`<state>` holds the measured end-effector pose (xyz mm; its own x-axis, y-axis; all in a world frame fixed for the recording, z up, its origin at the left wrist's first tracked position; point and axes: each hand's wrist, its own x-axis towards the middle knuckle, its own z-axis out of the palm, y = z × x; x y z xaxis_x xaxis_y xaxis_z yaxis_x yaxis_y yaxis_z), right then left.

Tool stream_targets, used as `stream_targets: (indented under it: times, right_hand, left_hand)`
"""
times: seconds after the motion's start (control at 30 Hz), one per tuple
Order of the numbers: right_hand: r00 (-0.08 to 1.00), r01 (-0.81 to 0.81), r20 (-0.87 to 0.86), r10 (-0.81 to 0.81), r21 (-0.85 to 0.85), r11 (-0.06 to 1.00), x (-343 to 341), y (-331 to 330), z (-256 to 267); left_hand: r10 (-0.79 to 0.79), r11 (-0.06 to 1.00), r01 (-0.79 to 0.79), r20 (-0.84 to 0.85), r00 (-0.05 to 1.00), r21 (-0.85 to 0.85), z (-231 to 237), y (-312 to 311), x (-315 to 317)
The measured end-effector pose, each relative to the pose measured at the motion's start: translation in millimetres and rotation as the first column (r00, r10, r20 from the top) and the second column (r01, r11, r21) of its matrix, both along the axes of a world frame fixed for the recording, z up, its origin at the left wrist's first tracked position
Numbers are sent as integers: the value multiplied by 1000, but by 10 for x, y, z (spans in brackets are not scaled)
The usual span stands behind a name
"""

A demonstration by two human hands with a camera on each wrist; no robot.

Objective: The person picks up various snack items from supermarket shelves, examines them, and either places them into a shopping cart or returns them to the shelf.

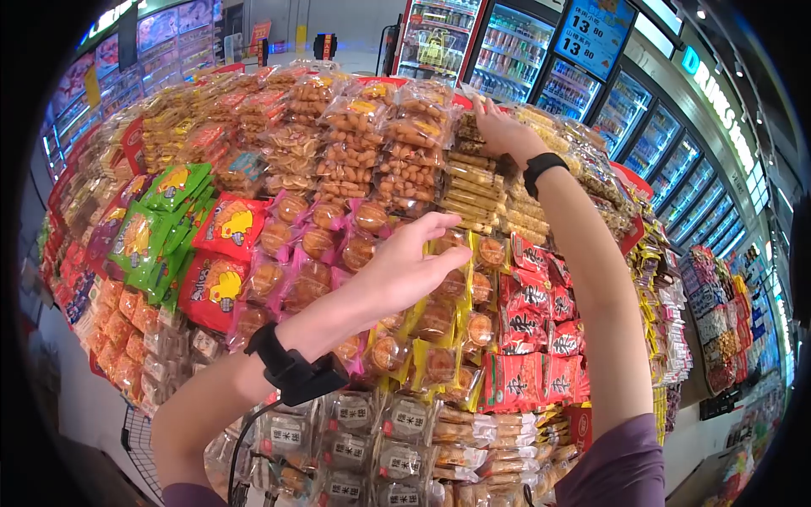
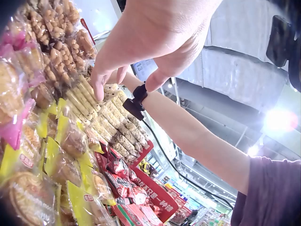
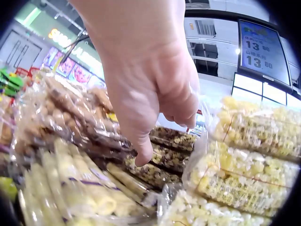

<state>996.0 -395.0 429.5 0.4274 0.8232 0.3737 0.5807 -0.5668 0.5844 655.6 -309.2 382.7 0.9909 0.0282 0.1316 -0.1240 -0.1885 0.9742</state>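
My right hand [image 1: 505,135] reaches to the far side of the snack display, over a clear pack of dark grain bars [image 1: 470,128]. In the right wrist view, the thumb of this hand [image 3: 153,89] lies against the dark bars [image 3: 164,162], its other fingers curling down at the pack's far side. Pale rolled sticks [image 3: 89,188] and yellow puffed-grain packs [image 3: 240,174] flank it. My left hand [image 1: 410,262] hovers empty, fingers loosely extended, above round pastries in yellow-edged wrappers [image 1: 435,319]; the left wrist view shows this hand [image 2: 150,37] with thumb and fingers apart.
Red packets [image 1: 524,380] and clear trays [image 1: 404,460] lie at the near side. Green bags [image 1: 139,241] and red bags [image 1: 211,291] are at the left. Drink fridges [image 1: 511,55] stand behind, and a cart [image 1: 139,439] is at lower left.
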Motion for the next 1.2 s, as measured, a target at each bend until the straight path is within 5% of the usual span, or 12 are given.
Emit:
stream_targets:
  times: [0.03, 0.13, 0.17, 0.3, 0.47, 0.67, 0.73, 0.77, 0.87, 1.0, 1.13, 1.2]
  right_hand:
    - [965, 81, -249, -80, -5, 997, -78, 21, 117]
    - [932, 24, -361, 11, 92, 995, -93, -18, 375]
    - [884, 115, -464, -58, 95, 989, -608, -100, 649]
    - [960, -71, -260, 107, 142, 987, -602, -441, 794]
    - [913, -77, -387, 129, 147, 986, -1200, -927, 903]
    - [927, -127, -333, 170, 148, 981, -1980, -1577, 727]
    - [922, -319, -158, 353, 207, 925, -2156, -1838, 516]
    - [915, -191, -321, 244, 186, 964, -2254, -1935, 518]
    - [926, -263, -230, 300, 179, 948, -2710, -2300, 318]
    - [893, -139, -400, 207, 191, 972, -3338, -2670, 171]
    - [933, -77, -333, 138, 189, 979, -3902, -2906, -42]
    - [902, -99, -387, 190, 242, 965, -4273, -2829, -153]
  left_hand:
    - [0, 1000, 0, -5, 1000, 7, 0, -4, -28]
    - [-2, 1000, 1, 19, 1000, 21, 19, -25, -147]
    - [-24, 1000, 24, 33, 999, 12, 18, -20, -183]
    - [-113, 993, 114, 19, 993, -44, 97, 18, -446]
    - [-150, 987, 149, -25, 988, -55, 259, -32, -977]
    - [4, 997, -5, 14, 1000, 76, 212, -264, -1798]
    - [0, 1000, -2, 81, 997, 25, 92, -346, -2070]
    - [10, 1000, -12, 84, 996, 27, 42, -390, -2203]
    - [-29, 999, 24, -129, 991, -35, 104, -566, -2658]
    - [-213, 965, 187, -129, 969, -185, -239, -585, -3142]
    - [-232, 971, 232, -4, 973, 66, -557, -523, -3653]
    - [-173, 983, 177, -77, 982, 44, -661, -427, -3996]
